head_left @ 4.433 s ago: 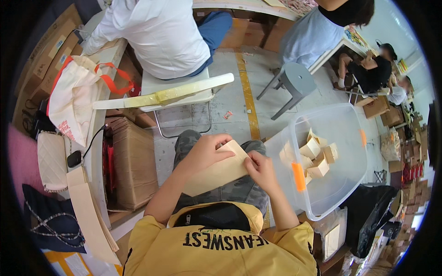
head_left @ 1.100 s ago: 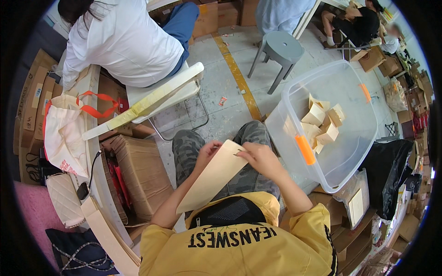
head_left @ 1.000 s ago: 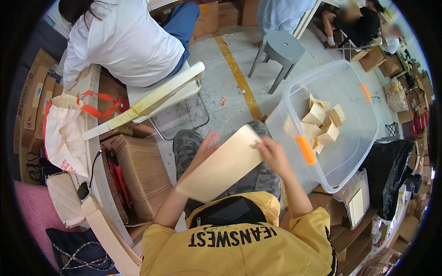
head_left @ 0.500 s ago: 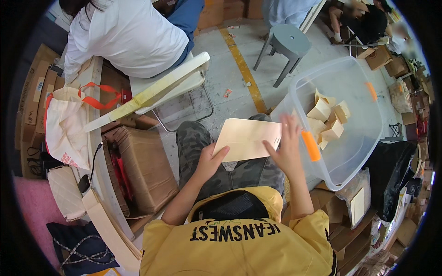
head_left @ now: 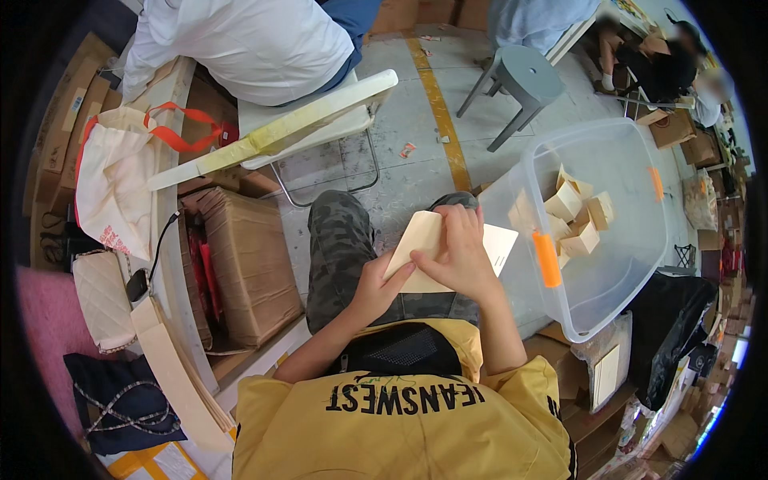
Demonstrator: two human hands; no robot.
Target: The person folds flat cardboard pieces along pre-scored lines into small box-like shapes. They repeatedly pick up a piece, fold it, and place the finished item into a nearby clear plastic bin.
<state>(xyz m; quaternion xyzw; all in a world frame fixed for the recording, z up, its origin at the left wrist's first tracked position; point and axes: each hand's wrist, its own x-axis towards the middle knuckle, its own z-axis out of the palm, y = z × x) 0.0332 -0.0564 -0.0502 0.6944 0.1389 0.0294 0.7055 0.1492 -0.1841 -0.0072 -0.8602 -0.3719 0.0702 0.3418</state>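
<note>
A pale cream card (head_left: 498, 244) with a row of small slits lies over my camouflage-clad lap, held in both hands. My left hand (head_left: 376, 284) grips its left side, thumb on the upper face. My right hand (head_left: 460, 256) lies across the middle of the card, fingers bent over it and thumb pressing near my left thumb; part of the card is hidden beneath it. Just right of my lap, a clear plastic tub (head_left: 608, 296) with orange latches holds several folded cream card pieces (head_left: 584, 236).
At left, a narrow table carries a white bag (head_left: 112, 184), a quilted purse (head_left: 104, 304) and card strips (head_left: 172, 372), beside a large carton (head_left: 248, 268). Ahead are a seated person (head_left: 240, 44) on a folding chair and a grey stool (head_left: 530, 80). More co-workers (head_left: 652, 64) sit far right.
The card has turned from slanting to roughly level. My right hand has moved from its right edge leftward onto its middle, bending over it. The view has shifted slightly.
</note>
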